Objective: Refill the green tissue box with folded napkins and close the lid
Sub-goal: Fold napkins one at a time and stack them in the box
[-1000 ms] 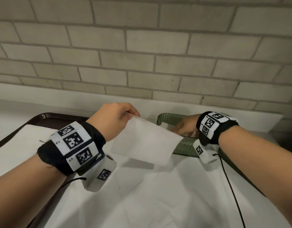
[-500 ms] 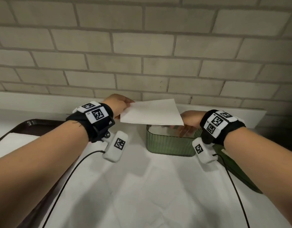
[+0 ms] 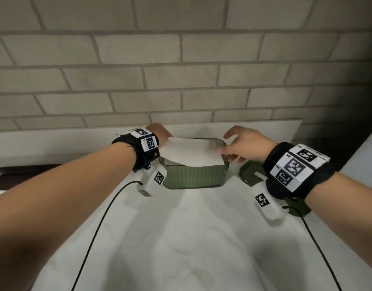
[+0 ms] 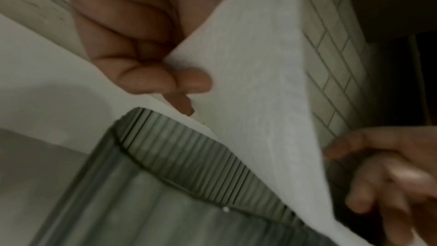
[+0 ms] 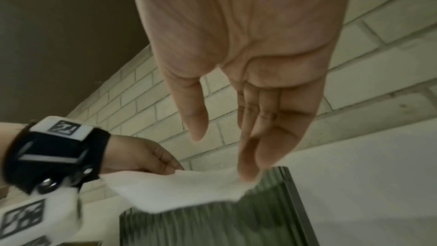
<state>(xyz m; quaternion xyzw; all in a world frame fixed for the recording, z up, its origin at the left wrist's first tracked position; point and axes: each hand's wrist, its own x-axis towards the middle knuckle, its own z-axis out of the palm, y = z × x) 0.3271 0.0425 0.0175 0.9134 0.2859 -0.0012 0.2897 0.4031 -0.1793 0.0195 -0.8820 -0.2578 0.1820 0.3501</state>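
The green ribbed tissue box stands open on the white surface near the wall. A white folded napkin lies across its opening, slightly slanted. My left hand pinches the napkin's left edge; in the left wrist view the fingers curl round the napkin above the box rim. My right hand is open, its straight fingertips touching the napkin's right corner. The green lid lies on the table right of the box, partly hidden by my right wrist.
A dark brown tray sits at the far left. A creased white sheet covers the table in front of the box. A brick wall and a white ledge rise just behind it. Black cables trail from both wrists.
Both hands carried the napkin away from the tray to the box and lowered it onto the opening. The right hand's fingers have straightened from holding to only touching.
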